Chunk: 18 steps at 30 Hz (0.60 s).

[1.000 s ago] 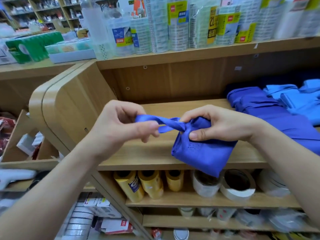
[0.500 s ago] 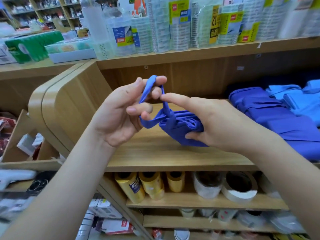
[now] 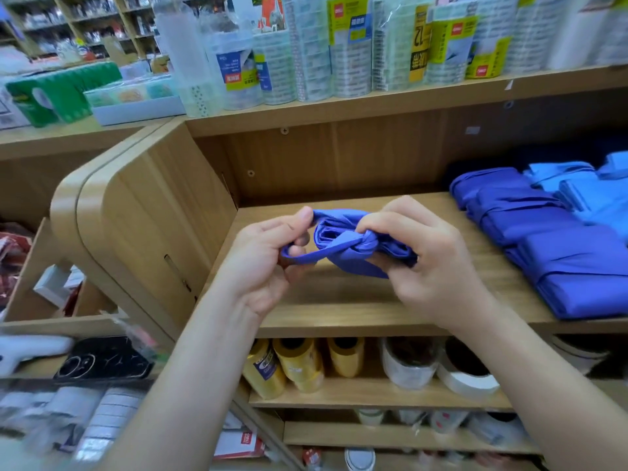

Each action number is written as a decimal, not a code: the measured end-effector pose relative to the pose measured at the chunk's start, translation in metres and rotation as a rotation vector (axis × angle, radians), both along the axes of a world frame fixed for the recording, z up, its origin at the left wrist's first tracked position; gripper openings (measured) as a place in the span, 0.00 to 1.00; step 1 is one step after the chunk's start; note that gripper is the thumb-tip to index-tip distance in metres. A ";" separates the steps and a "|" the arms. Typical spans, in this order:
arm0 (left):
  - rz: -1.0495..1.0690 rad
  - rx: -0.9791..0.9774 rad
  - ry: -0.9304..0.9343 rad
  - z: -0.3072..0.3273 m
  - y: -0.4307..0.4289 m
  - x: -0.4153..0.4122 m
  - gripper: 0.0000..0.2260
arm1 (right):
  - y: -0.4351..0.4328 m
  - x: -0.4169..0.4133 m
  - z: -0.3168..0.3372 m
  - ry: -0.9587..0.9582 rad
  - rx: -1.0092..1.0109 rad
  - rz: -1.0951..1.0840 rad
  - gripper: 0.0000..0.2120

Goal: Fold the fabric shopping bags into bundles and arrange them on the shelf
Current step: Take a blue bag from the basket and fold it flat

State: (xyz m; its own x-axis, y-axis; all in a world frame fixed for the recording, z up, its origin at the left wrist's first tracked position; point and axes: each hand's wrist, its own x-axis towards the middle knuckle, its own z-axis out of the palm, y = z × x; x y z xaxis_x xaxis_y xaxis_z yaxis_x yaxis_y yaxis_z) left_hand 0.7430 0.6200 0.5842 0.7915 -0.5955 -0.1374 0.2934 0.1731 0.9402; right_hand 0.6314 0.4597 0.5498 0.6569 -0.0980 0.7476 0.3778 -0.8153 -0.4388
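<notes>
1. The bag bundle (image 3: 343,243) is held above the shelf (image 3: 339,307), between the left hand (image 3: 261,266) and the right hand (image 3: 431,266).
2. Folded bags (image 3: 560,253) lie on the shelf, right of the bundle.
3. Tape rolls (image 3: 295,365) sit on the lower shelf (image 3: 373,392) beneath.

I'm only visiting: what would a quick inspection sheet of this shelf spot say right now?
Surface: wooden shelf, hands working just above it.
Job's things: blue bag bunched and knotted, held in both hands; folded bags stacked at the shelf's right.
Clutter: nothing seen.
Hands: left hand pinches the strap; right hand grips the bundle.
Cables: nothing seen.
Surroundings: tape packs on the shelf above, yellow rolls below, green packs far left.
</notes>
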 end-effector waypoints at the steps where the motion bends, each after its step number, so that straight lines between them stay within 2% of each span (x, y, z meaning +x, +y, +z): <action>1: 0.068 0.058 -0.069 -0.005 -0.001 0.001 0.09 | 0.004 -0.001 -0.002 -0.010 0.017 0.015 0.17; 4: 0.171 0.170 -0.240 -0.012 -0.005 -0.001 0.04 | 0.012 -0.002 -0.006 -0.045 0.128 0.072 0.17; 7: 0.110 0.142 -0.255 -0.018 -0.009 -0.003 0.13 | 0.018 0.001 -0.007 -0.075 0.332 0.089 0.17; 11: 0.023 0.068 -0.287 -0.018 -0.010 -0.005 0.18 | 0.024 0.007 -0.013 -0.009 0.773 0.212 0.17; 12: -0.011 0.073 -0.288 -0.017 -0.010 -0.005 0.19 | 0.023 0.007 -0.013 0.020 0.818 0.246 0.17; 16: -0.194 0.220 -0.232 -0.018 -0.008 0.001 0.20 | 0.021 0.001 -0.009 0.108 0.674 0.297 0.18; 18: -0.238 0.267 -0.195 -0.019 -0.007 0.003 0.19 | 0.021 0.001 -0.008 0.096 0.668 0.268 0.18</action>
State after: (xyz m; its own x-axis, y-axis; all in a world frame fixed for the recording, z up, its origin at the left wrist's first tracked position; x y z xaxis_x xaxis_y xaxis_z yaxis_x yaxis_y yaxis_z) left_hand 0.7464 0.6126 0.5656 0.6623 -0.7289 -0.1734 0.1079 -0.1362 0.9848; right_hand 0.6326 0.4808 0.5423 0.7823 -0.3398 0.5221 0.4615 -0.2468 -0.8521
